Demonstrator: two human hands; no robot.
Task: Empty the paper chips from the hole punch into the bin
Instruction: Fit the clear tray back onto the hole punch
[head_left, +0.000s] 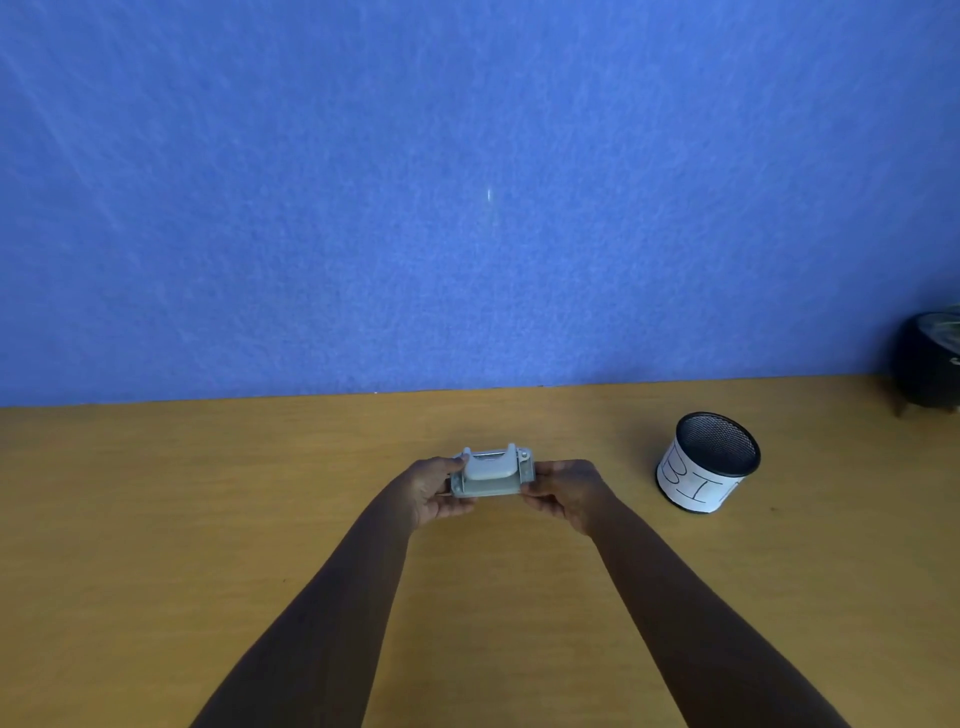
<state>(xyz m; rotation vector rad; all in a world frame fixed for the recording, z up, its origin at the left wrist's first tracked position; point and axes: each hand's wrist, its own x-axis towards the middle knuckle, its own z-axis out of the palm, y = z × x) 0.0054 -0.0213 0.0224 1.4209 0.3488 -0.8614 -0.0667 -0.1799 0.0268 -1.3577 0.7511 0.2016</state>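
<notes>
While both forearms reach forward from the bottom edge of the view, the two hands meet at the middle of the wooden table (208, 519) and hold the hole punch (492, 474) between them. It is a small grey and white device. Its flat grey base faces the camera, and the rounded white lever sits on top, toward the blue wall (467, 182). The left hand (434, 493) is closed on the left end of the hole punch: the thumb lies on top near the lever, and the other fingers curl under the base. The right hand (566, 491) is closed on the right end in the same way, with the fingertips touching the edge of the base. Whether the hole punch is lifted a little or rests on the table, I cannot tell, because the hands cover its lower side. No paper chips are visible from this angle.

To the right of the hands, well apart from them, the bin (707, 462) stands on the table. It is a round cup of black wire mesh with a white paper label around its side, and the label carries hand-drawn letters that read "BI", with the rest turned out of sight. The bin leans a little in the wide-angle view, and its open mouth shows only dark mesh inside. At the far right edge, near the wall, a dark round object (930, 364) is partly cut off by the frame, and I cannot say what it is.
</notes>
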